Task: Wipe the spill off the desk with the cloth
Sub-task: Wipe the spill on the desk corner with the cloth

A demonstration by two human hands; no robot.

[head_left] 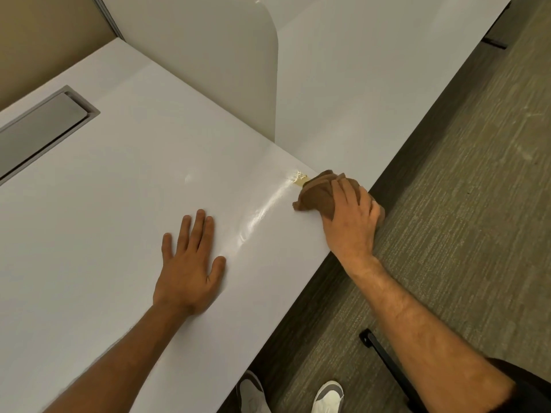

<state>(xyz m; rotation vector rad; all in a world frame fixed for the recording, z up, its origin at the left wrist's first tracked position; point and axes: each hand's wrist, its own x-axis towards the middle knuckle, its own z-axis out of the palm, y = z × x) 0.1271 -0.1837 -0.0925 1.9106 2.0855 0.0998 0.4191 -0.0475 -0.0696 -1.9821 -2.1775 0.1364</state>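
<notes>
The cloth (320, 192), brown and bunched, sits at the desk's (119, 204) front edge under the right hand (351, 222) — its fingers (346, 193) curl over the folds and grip them against the white top. Just beyond the cloth, touching its far edge, lies the yellowish spill (299, 176); a wet, shiny streak (262, 213) runs from there toward the left hand (189, 263). That hand lies flat on the desk, fingers (196, 231) straight and slightly spread — holding nothing. Farther out, a grey recessed hatch (41, 126) sits in the top, a white divider panel (238, 70) stands behind, and white shoes (328, 396) show on the carpet (462, 204).
</notes>
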